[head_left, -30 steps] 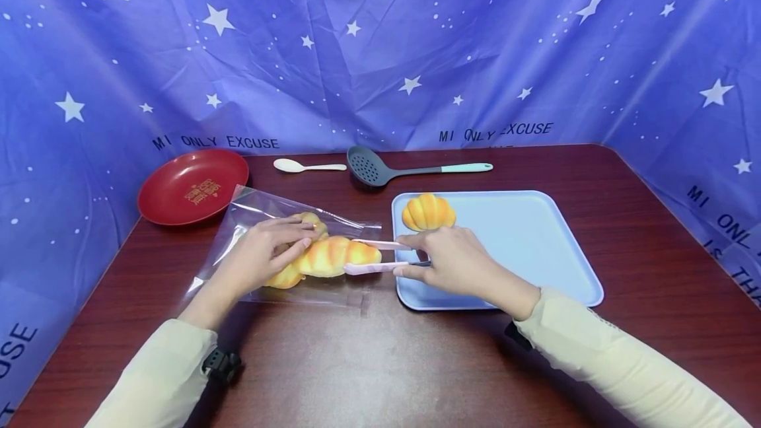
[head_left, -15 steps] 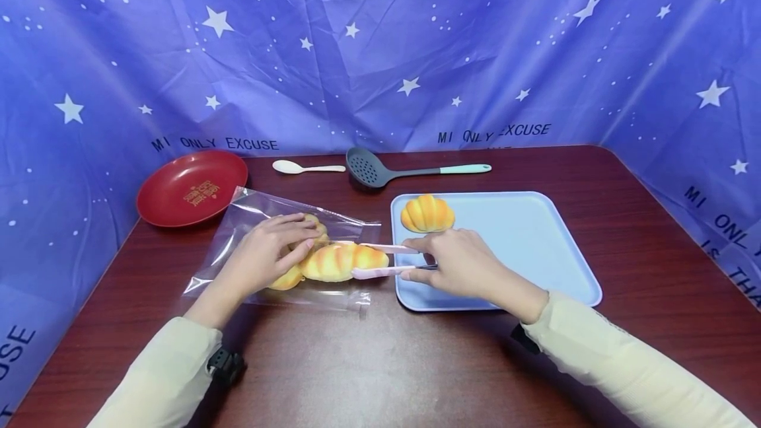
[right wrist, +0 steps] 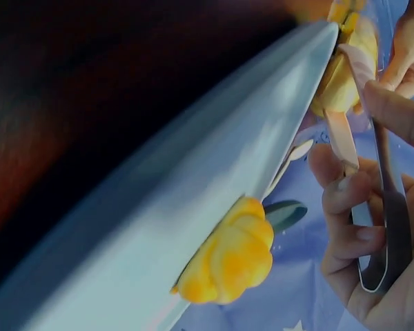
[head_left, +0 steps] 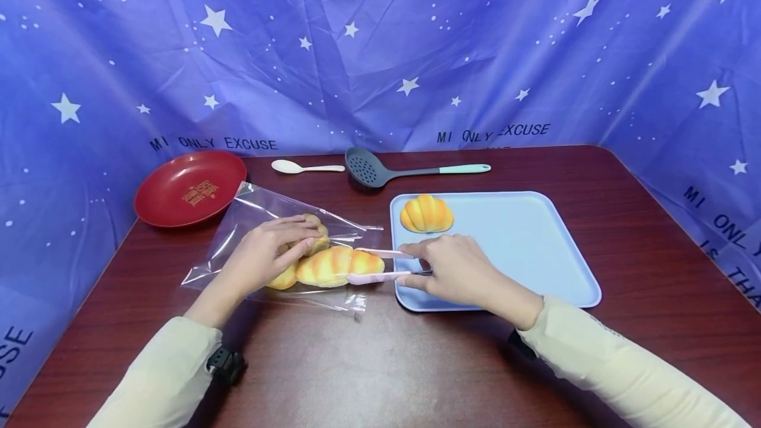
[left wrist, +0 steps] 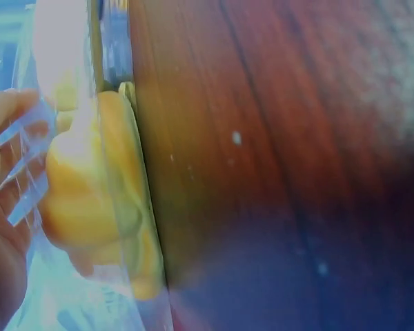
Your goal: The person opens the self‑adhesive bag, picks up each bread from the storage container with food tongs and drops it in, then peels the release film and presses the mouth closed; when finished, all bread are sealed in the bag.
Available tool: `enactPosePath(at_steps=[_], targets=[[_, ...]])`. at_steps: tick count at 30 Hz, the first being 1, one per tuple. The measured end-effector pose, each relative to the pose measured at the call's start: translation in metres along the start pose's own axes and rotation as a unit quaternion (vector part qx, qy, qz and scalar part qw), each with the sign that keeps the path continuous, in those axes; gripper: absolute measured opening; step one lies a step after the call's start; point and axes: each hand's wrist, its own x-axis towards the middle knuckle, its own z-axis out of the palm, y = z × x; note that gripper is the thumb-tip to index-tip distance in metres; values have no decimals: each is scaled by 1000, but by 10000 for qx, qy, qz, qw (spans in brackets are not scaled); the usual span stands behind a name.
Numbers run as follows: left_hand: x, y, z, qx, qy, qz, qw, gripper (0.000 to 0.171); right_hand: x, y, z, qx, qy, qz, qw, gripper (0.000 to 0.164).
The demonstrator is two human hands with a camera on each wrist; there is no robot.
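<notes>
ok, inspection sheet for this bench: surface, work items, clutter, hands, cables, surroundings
Surface: dark red wood-grain table, glare at near side.
Work items: pink tongs either side of long roll at tray-side end of clear bag; more bread in bag; ridged roll on blue tray.
Clutter: red plate, white spoon, skimmer.
Hands: left hand rests on bag; right hand holds tongs.
Cables: nothing seen.
Surroundings: blue star-printed cloth behind and both sides.

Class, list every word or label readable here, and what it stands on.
"MI ONLY EXCUSE": blue curtain, back left.
"MI ONLY EXCUSE": curtain, back right, broken by a fold; letters beneath unreadable.
"MI": curtain, right side.
"ONL": below that, cut off.
"IS THA": lower, cut off.
"SE": curtain, left edge, cut off.
Gold lettering on the red plate: too small to read.
</notes>
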Motion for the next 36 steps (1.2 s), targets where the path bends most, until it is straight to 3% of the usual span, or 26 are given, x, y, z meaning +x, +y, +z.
enactPosePath(at_steps=[6,16,21,24,28,32,36], targets=[[0,2,3,-401,272,-146,9987,21,-1,-11,4,-185,299,23,9994,44],[6,16,-1,-993,970,-1280,9820,19,2,-11,1,362,743,165,9964,47],[12,28,-7,-1094,1210,-1539,9745,21,4,-4,-9,474,652,282,9963,46],[14,32,-8,-1033,1158,-1609,9747,22,4,2,-18,354,527,331,9974,47],[12,33,-6,-765,753,-1608,9811,25,3,8,-26,71,312,226,9992,46],[10,32,-3,-476,302,-1270,9903,26,3,10,-23,34,265,81,9996,45],[10,30,-1,-441,210,-875,9950,25,4,9,-18,170,181,22,9997,48]])
